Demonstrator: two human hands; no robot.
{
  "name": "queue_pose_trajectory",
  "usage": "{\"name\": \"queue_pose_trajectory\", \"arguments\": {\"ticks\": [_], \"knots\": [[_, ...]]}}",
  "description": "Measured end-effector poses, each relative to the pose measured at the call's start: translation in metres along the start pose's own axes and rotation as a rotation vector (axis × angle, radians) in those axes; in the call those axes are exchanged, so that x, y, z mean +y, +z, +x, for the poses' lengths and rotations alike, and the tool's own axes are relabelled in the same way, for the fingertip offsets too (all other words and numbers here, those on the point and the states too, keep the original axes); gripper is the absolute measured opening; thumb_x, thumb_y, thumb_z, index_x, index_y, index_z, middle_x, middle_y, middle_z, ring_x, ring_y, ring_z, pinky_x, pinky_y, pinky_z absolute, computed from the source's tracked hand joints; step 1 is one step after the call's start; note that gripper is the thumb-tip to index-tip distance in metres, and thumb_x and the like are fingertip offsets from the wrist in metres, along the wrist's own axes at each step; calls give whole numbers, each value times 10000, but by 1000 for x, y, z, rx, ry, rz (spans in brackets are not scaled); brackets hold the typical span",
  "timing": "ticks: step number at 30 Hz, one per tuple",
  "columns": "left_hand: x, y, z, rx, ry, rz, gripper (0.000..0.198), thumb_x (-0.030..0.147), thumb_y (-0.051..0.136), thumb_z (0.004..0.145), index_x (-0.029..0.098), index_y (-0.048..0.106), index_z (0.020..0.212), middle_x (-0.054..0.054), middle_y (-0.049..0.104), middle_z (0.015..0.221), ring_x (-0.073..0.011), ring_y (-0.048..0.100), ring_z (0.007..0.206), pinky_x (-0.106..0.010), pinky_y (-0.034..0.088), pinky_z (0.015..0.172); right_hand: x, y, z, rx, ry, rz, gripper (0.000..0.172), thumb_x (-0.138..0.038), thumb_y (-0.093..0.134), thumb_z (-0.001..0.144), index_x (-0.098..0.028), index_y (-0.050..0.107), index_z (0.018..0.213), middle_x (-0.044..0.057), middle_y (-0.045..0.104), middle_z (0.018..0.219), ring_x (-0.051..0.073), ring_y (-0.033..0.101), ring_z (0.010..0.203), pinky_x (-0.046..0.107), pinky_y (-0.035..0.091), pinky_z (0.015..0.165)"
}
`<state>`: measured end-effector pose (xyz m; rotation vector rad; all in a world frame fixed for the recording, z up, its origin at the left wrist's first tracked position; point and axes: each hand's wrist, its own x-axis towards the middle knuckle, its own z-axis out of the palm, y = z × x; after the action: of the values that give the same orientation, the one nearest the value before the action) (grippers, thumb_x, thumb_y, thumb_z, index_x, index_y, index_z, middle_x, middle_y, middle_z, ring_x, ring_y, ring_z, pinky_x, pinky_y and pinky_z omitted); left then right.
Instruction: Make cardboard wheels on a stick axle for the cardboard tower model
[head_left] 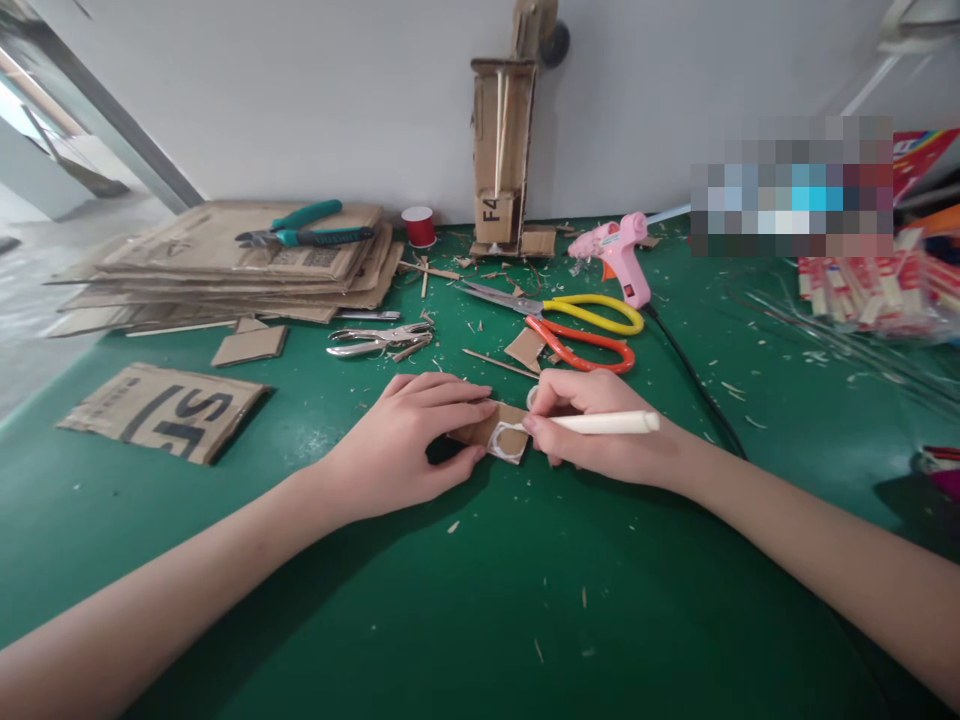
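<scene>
My left hand [411, 436] lies on a small piece of brown cardboard [501, 420] on the green table [480, 600], fingers pressed down on it and pinching its edge. A small clear ring, like a tape roll [509, 442], rests on the cardboard's right end. My right hand [592, 425] is closed round a white pen [607, 423], its tip at the ring's edge.
Yellow and orange scissors [581, 325] lie just behind my hands, with a pink glue gun [619, 255] and its black cord [694, 380]. A hole punch [379, 340], a cardboard stack [225, 265] with teal pliers [304, 228], a red spool [418, 226] and a cardboard tower [501, 150] stand farther back.
</scene>
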<state>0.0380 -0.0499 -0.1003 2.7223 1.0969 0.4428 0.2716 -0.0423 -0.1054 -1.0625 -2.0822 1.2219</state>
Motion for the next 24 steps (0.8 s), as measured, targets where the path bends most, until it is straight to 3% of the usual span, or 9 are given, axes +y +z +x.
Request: {"name": "queue_pose_trajectory", "arguments": {"ticks": [24], "knots": [[0,2,-2,6,13,22,320,293,522,840,251,616,1144,-32,595,1271,-226,516,1156,-415,374,960,2,0,-1,29,18,12,137,-236,580,807,-195,490,713,-32,608,650,91,578,495,187,414,420]]}}
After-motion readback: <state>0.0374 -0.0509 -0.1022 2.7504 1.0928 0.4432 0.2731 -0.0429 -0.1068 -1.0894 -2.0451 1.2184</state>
